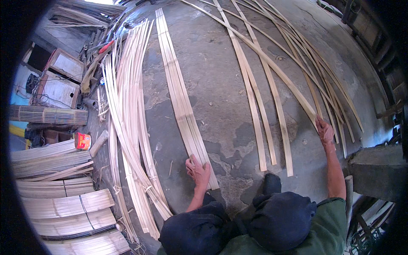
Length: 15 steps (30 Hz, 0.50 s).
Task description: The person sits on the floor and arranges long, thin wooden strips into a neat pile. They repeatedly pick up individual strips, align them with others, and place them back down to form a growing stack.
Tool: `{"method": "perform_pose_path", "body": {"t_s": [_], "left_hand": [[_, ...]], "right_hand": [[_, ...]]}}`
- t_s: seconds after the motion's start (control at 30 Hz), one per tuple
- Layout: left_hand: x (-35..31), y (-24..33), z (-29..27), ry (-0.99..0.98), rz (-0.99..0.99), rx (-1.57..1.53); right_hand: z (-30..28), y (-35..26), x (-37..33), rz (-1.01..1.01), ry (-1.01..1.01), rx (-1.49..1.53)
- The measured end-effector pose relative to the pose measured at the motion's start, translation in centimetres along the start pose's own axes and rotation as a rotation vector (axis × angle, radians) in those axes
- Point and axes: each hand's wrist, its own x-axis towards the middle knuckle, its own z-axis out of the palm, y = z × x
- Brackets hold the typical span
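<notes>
My right hand (325, 128), at the end of a stretched arm, is closed around the near end of a long pale bamboo strip (272, 63). That strip runs far and to the left, crossing over other strips. My left hand (198, 171) rests on the near part of a narrow row of bamboo strips (180, 89) laid side by side on the floor. Its fingers are apart and partly bent, touching the row's left side. Between my hands lie a few separate strips (276, 114), their near ends close to my foot.
More loose strips (314, 72) fan out at the right. A big pile of strips (131, 85) lies left of the row. Tied bundles (72, 208) are stacked at the lower left, below a red can (83, 141). A concrete block (376, 172) stands at the right.
</notes>
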Motion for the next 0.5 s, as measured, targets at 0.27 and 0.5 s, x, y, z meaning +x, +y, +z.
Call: {"method": "perform_pose_path", "body": {"t_s": [0.27, 0.5], "left_hand": [[2.1, -2.9, 0.7, 0.037, 0.021, -0.152], [3.2, -1.2, -0.5, -0.145, -0.137, -0.363]], "right_hand": [[5.1, -3.0, -0.2, -0.365, 0.278, -0.015], [14.0, -26.7, -11.8, -0.172, -0.596, 0.789]]}}
